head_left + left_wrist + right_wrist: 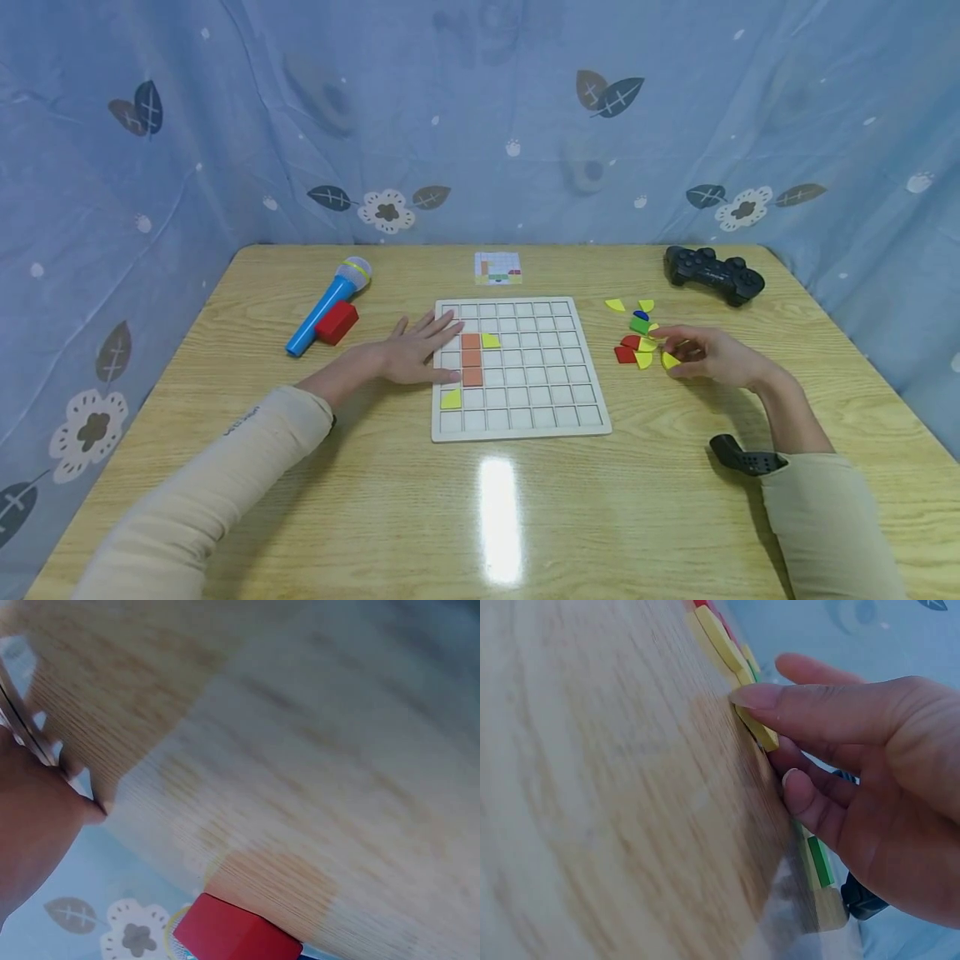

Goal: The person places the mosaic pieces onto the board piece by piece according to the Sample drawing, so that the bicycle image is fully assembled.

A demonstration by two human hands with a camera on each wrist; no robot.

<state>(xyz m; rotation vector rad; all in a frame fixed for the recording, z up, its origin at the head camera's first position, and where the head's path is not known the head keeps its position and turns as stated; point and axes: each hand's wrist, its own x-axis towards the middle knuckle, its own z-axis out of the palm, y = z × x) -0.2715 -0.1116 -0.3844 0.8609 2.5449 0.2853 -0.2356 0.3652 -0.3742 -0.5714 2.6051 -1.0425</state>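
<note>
A white grid board (525, 423) lies flat on the table, with three orange squares (472, 358) stacked in one column. Two yellow quarter-circle tiles sit in other cells, one upper (490, 341) and one lower left (451, 400). My left hand (411, 357) rests over the board's left edge, fingers spread and straight. To the right of the board, my right hand (718, 358) pinches a yellow quarter-circle tile (759, 729) between thumb and fingers, close to the tabletop. Beside it lie loose tiles: red (625, 355), green (639, 325), blue (641, 315) and several yellow ones (643, 360).
A small pattern card (498, 268) lies behind the board. At the left, a blue toy microphone (322, 315) has a red block (337, 322) against it. A black game controller (714, 273) is at the back right. Patterned blue cloth (480, 125) surrounds the table.
</note>
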